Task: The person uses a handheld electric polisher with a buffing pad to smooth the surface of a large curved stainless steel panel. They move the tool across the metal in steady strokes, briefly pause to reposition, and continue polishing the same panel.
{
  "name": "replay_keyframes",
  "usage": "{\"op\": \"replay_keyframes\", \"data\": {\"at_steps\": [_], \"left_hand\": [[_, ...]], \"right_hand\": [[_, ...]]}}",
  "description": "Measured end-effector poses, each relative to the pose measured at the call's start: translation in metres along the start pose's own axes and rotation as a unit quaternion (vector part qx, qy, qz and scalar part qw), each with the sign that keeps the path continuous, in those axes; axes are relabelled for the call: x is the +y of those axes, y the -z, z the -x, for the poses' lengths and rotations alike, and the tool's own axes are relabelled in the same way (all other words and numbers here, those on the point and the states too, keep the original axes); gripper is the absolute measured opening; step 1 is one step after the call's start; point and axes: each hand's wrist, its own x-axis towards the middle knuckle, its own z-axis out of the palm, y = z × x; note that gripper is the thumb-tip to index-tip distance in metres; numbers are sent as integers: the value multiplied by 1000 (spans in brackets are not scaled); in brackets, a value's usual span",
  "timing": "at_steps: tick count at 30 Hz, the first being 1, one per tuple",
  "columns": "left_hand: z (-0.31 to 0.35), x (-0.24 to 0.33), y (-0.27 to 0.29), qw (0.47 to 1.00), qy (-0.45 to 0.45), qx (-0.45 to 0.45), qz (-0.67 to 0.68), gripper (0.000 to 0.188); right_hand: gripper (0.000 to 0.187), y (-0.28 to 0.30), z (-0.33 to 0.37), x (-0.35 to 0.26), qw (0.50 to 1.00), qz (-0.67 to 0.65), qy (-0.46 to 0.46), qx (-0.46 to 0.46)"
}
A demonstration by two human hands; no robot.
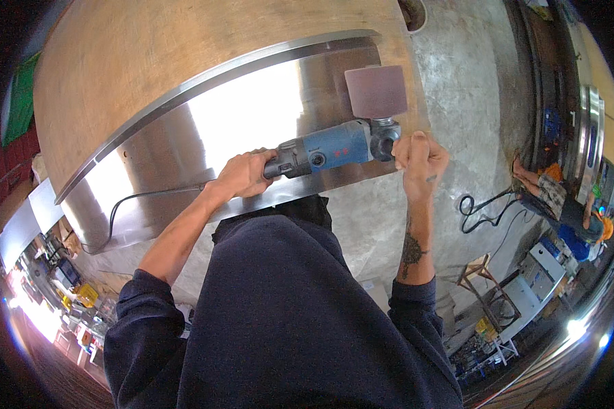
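Note:
A blue and black handheld drum sander (339,146) lies across a shiny sheet-metal panel (164,146) with a raised far lip. My left hand (244,176) is closed around its black rear handle, where the cord comes out. At the tool's right end, a wide reddish-brown abrasive drum (376,91) sits over the panel's right end; I cannot tell whether it touches the metal. Closed in a fist, my right hand (421,158) is at the dark gear head and appears to grip its side; any grip piece inside the fingers is hidden.
A wooden tabletop (109,51) carries the panel. The black cord (157,193) trails left over the metal. Concrete floor (467,102) lies to the right, with a coiled black cable (481,213), a wooden stool (483,283) and another person (573,218) farther off.

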Motion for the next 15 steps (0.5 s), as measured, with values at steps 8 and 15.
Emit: {"op": "replay_keyframes", "data": {"at_steps": [8, 15], "left_hand": [[27, -25, 11, 999, 23, -22, -10, 61], [46, -50, 20, 998, 26, -58, 5, 63]], "right_hand": [[48, -38, 17, -2, 1000, 10, -23, -3], [48, -62, 36, 6, 999, 35, -25, 6]]}}
